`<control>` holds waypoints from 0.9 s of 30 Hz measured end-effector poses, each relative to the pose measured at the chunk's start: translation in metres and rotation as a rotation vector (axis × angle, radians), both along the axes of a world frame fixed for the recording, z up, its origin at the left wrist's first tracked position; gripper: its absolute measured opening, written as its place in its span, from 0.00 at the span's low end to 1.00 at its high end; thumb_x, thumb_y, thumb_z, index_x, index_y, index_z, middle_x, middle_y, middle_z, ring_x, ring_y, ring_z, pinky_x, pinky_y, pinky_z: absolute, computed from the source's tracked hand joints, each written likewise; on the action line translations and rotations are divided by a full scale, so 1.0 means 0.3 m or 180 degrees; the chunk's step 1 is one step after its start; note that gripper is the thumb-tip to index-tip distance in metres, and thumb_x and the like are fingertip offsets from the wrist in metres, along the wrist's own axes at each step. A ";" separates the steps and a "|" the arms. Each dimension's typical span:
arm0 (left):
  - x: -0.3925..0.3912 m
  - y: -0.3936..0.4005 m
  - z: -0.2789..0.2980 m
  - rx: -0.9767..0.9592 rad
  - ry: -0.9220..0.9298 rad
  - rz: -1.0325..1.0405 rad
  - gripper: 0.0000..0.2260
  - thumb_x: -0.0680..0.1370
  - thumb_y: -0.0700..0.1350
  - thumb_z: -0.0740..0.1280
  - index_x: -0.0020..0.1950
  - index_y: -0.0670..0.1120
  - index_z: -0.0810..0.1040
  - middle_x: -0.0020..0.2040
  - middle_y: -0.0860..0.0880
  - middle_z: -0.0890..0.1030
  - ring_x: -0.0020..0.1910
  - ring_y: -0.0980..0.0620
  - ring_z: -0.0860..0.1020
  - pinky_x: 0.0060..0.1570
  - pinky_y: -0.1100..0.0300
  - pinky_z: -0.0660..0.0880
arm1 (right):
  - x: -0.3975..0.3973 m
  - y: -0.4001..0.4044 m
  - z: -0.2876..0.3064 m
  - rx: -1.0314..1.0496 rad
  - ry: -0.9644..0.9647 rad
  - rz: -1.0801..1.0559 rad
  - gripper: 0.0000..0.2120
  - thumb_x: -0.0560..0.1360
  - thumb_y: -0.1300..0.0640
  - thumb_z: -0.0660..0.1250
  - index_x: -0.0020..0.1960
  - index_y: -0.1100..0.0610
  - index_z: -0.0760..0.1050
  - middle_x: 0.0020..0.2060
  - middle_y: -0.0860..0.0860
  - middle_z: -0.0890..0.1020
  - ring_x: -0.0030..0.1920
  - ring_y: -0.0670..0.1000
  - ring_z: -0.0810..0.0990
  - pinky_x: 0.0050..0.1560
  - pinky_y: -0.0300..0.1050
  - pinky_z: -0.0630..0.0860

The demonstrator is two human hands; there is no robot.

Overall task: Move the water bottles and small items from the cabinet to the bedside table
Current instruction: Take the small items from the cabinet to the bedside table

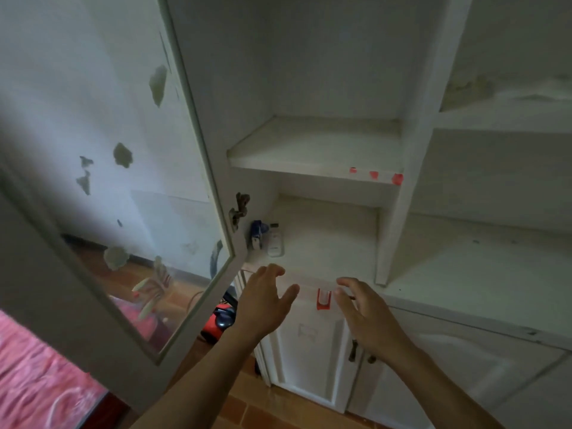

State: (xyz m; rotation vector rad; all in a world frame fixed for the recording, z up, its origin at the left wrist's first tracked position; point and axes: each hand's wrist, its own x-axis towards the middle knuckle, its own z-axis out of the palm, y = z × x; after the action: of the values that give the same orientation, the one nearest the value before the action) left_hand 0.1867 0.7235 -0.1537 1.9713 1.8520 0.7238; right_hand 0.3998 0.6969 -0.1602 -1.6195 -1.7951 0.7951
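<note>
White cabinet [312, 144] shelves fill the view; a small white remote-like item [275, 242] and a blue-and-white packet [257, 234] lie at its lower shelf's left end. Left hand [265, 297] and right hand [360, 308] hover below, fingers spread, holding nothing.

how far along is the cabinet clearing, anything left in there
Done: the glass door is open and the upper shelf is bare, with no bottles in sight. In hand: nothing; the left hand and right hand reach in open. Left: a white item and a blue item on the lower shelf.
</note>
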 end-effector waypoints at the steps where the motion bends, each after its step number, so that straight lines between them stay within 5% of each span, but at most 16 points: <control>1: -0.001 0.037 -0.005 0.0016 0.0020 0.0001 0.22 0.79 0.59 0.66 0.68 0.49 0.72 0.65 0.51 0.76 0.60 0.53 0.75 0.57 0.60 0.71 | -0.006 0.033 -0.007 -0.0035 -0.0031 0.0017 0.25 0.79 0.36 0.51 0.71 0.45 0.66 0.69 0.45 0.72 0.67 0.46 0.71 0.68 0.52 0.69; 16: 0.018 0.490 -0.091 -0.0278 0.1025 0.0183 0.20 0.82 0.54 0.62 0.70 0.46 0.68 0.69 0.43 0.71 0.67 0.43 0.70 0.60 0.49 0.75 | -0.081 0.452 0.002 -0.0042 -0.0468 0.0255 0.30 0.77 0.35 0.49 0.73 0.47 0.64 0.72 0.46 0.69 0.70 0.46 0.67 0.71 0.44 0.63; 27: 0.074 0.633 -0.119 -0.0797 0.1919 0.0522 0.17 0.79 0.35 0.63 0.68 0.42 0.73 0.66 0.41 0.73 0.61 0.43 0.76 0.52 0.51 0.77 | -0.028 0.601 -0.044 -0.0127 -0.0231 0.0585 0.27 0.78 0.36 0.51 0.72 0.47 0.65 0.71 0.45 0.70 0.70 0.46 0.67 0.70 0.44 0.64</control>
State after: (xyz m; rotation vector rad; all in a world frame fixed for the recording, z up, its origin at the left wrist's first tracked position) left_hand 0.2089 0.9135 -0.1895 2.0221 2.3171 -0.0961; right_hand 0.3915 0.8772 -0.1733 -1.5418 -2.0137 0.8687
